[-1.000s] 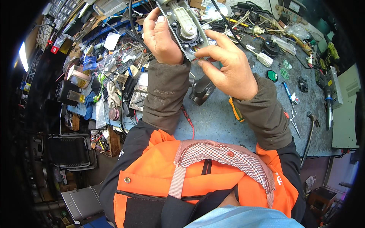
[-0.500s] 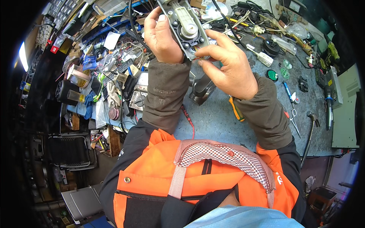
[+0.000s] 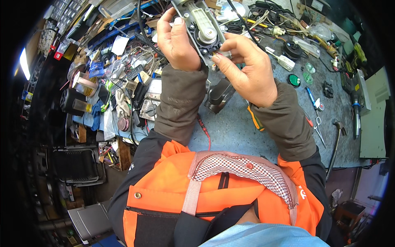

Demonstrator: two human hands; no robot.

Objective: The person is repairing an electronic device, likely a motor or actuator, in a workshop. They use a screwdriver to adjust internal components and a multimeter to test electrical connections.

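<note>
A grey open housing (image 3: 196, 38) is held up at the top middle, with a pale crank arm and a black round base showing inside. My left hand (image 3: 177, 47) grips it from the left side, thumb on its rim. At its lower end, my right hand (image 3: 252, 72) has thumb and forefinger closed on thin coloured wires (image 3: 214, 53); the exact pinch is partly hidden. Beneath the hands, a dark grey curved plastic part (image 3: 221, 96) lies on the blue-grey bench (image 3: 230, 138).
A yellow-green handled screwdriver (image 3: 255, 119), scissors (image 3: 318, 128), a hammer (image 3: 338, 128) and a blue pen-like tool (image 3: 311, 97) lie to the right. A red probe lead (image 3: 203, 126) lies near the front edge. Cables (image 3: 263, 20) crowd the back; mixed clutter (image 3: 131, 74) covers the left.
My right hand has shifted slightly left, its thumb and forefinger drawing together at the housing's lower end. My left hand still holds the housing, nearly unmoved.
</note>
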